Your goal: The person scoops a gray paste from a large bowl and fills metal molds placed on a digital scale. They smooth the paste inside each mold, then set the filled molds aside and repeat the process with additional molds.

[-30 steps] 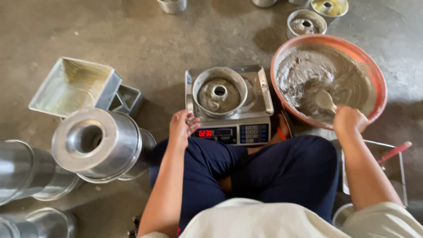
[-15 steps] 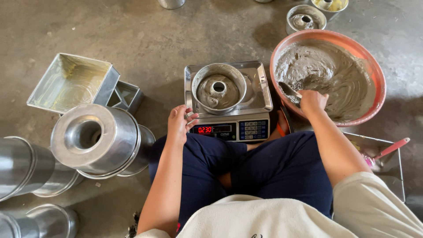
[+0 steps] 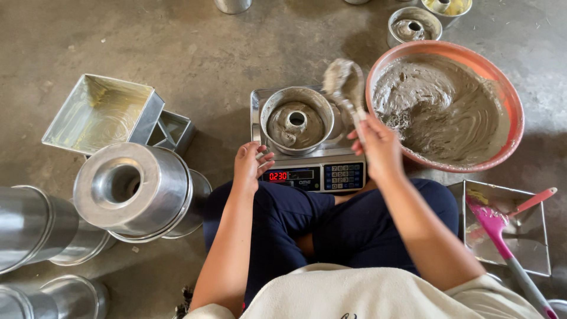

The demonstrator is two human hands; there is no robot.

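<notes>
Far left: upturned ring moulds point(image 3: 133, 189) stacked, square tins point(image 3: 100, 112) beside them, all within reach of my seat on the floor.

My left hand point(image 3: 251, 165) rests loose, fingers half curled and holding nothing, at the scale's point(image 3: 316, 171) front corner, seemingly to steady it.

On the scale sits the ring pan point(image 3: 297, 120), part filled with grey batter, so its weight reads as I fill.

My right hand point(image 3: 378, 147) is closed around the spoon point(image 3: 344, 82), loaded and lifted over the pan's rim.

Right: the orange bowl point(image 3: 514, 112) of batter, close by.

Half a second ago the spoon was down in the bowl; now it is over the pan.
</notes>
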